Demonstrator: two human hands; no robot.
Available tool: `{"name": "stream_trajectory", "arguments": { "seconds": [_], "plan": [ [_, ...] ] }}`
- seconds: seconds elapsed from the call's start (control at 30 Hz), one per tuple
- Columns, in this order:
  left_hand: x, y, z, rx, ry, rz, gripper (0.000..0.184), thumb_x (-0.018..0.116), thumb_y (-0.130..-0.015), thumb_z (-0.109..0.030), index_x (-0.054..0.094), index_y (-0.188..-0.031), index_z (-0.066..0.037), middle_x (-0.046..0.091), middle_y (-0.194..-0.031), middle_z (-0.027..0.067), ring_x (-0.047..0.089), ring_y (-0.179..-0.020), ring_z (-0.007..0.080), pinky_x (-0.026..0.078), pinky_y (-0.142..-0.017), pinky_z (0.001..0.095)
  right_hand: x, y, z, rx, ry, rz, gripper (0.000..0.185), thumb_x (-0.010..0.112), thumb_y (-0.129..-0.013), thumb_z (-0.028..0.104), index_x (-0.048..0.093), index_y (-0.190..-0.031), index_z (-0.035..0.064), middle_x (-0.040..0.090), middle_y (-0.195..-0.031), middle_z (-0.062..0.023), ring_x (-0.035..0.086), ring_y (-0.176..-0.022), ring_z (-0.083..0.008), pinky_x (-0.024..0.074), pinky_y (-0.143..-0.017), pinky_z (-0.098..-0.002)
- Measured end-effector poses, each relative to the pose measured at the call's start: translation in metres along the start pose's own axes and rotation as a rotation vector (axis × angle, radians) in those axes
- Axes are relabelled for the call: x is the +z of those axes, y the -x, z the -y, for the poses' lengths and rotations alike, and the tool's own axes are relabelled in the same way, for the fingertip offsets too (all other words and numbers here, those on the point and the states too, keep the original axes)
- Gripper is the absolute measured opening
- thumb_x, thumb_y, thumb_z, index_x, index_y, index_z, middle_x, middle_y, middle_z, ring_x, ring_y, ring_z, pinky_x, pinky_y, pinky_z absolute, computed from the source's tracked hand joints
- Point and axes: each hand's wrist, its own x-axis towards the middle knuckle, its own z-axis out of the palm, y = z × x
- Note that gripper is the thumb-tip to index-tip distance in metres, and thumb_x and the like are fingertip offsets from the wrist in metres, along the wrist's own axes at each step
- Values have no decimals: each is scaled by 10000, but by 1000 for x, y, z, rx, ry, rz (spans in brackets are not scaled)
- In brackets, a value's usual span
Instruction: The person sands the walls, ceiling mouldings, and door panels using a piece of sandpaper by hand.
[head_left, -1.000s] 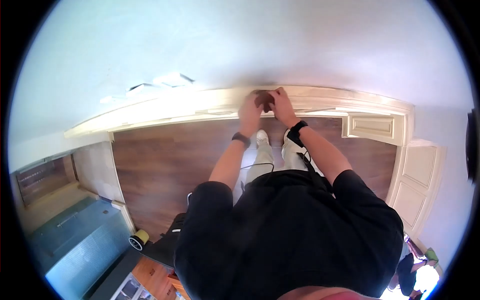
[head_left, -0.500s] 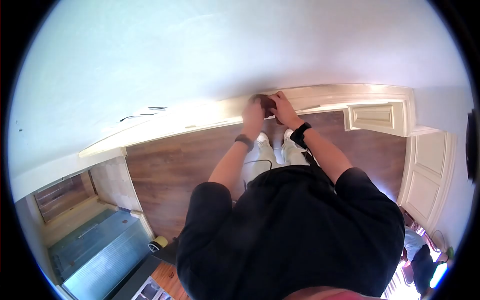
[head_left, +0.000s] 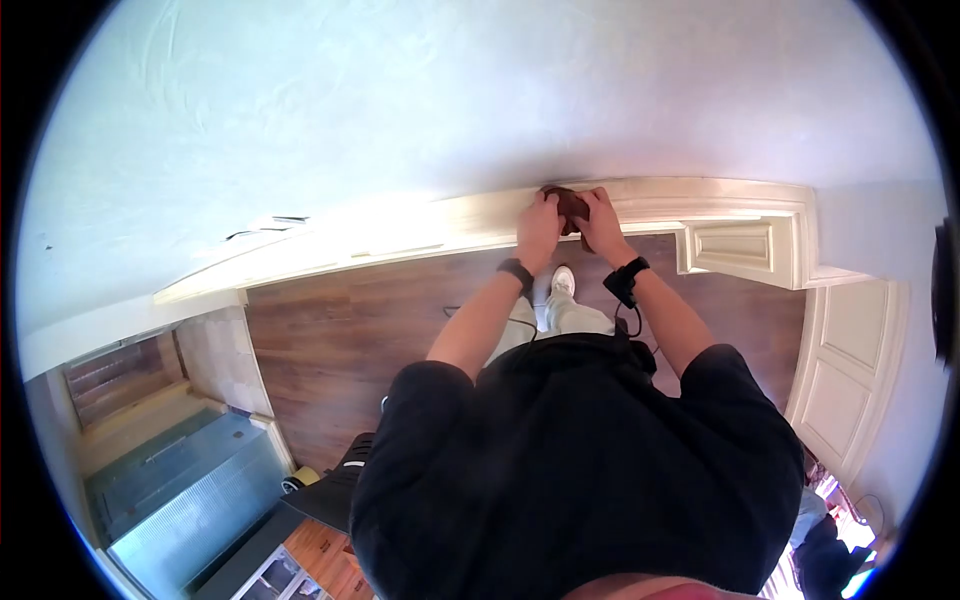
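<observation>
A crumpled reddish-brown cloth point(head_left: 570, 206) is bunched between my hands over a long cream ledge point(head_left: 690, 196) that runs along the wall. My left hand point(head_left: 540, 230) grips its left side with bent fingers. On the other side, my right hand point(head_left: 603, 224) pinches the cloth, and a loose end hangs below the fingers. Both hands are close together at the ledge, and part of the cloth is hidden by them.
A pale wall point(head_left: 330, 110) rises behind the ledge. Right of my hands, a cream panelled cabinet point(head_left: 735, 248) juts out. Wooden flooring point(head_left: 350, 315) lies below. A ribbed glass panel point(head_left: 205, 520) is at lower left, and another person point(head_left: 825, 545) is at lower right.
Both hands and the cloth have shifted right along the ledge. My body has moved with them, one shoe now shows more clearly, and a black chair-like object has come into view at lower left.
</observation>
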Motion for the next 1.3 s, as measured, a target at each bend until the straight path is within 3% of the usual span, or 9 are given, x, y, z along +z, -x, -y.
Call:
{"name": "stream_trajectory", "arguments": {
  "seconds": [0.23,0.33,0.47,0.53,0.63,0.73,0.77,0.87,1.3],
  "plan": [
    [-17,32,53,-68,43,-104,372,639,-806,-126,565,-1163,-49,599,-1132,176,613,-953,375,505,-808,452,35,-5,35,-132,-63,75,458,670,-710,-41,553,-1148,25,500,-1095,-182,522,-1026,-380,467,-886,-414],
    [-40,41,64,-178,32,-179,318,653,-791,-172,618,-1094,-81,627,-1054,135,613,-945,354,502,-788,444,67,-9,59,-87,22,89,453,660,-722,-22,548,-1157,40,493,-1117,-171,510,-1054,-363,470,-886,-415],
    [-65,43,53,-205,7,-78,352,669,-768,-172,609,-1104,-84,629,-1046,135,621,-916,357,511,-761,443,70,-7,68,-61,20,149,419,649,-743,16,549,-1147,59,496,-1136,-164,506,-1079,-355,482,-870,-419],
    [-61,39,48,-196,17,-96,364,673,-761,-172,605,-1108,-85,630,-1042,135,622,-912,358,514,-755,445,67,-8,59,-108,55,121,382,650,-764,85,550,-1132,68,509,-1148,-178,524,-1075,-365,489,-858,-423],
    [-59,34,28,-174,122,-10,371,670,-759,-171,601,-1115,-97,629,-1074,140,619,-933,360,511,-773,442,47,-4,51,-20,27,139,441,655,-734,-21,555,-1153,71,501,-1124,-144,530,-1050,-356,490,-864,-419],
    [-27,24,30,-47,-16,-63,308,614,-818,-154,586,-1119,-97,651,-1000,137,631,-928,336,502,-791,436,22,1,39,-26,8,89,445,663,-725,-21,563,-1150,66,511,-1106,-149,546,-1029,-364,490,-866,-417],
    [-5,16,45,14,40,-88,376,676,-773,-118,571,-1132,-74,643,-1009,142,628,-932,346,506,-793,445,17,2,36,4,15,64,440,664,-717,-30,574,-1140,55,521,-1086,-154,548,-1024,-371,488,-867,-418],
    [-4,7,30,-16,35,41,379,690,-774,-131,568,-1126,-61,628,-1052,143,628,-916,357,511,-782,452,8,5,27,38,27,24,432,660,-713,-36,581,-1131,43,522,-1077,-161,550,-1018,-375,486,-867,-422],
    [-37,15,77,123,109,7,330,690,-778,-169,574,-1064,-54,610,-1109,139,636,-883,357,531,-759,442,54,-6,59,55,61,9,388,635,-707,-51,615,-1089,14,527,-1051,-191,571,-975,-391,489,-865,-422]
  ]
}}
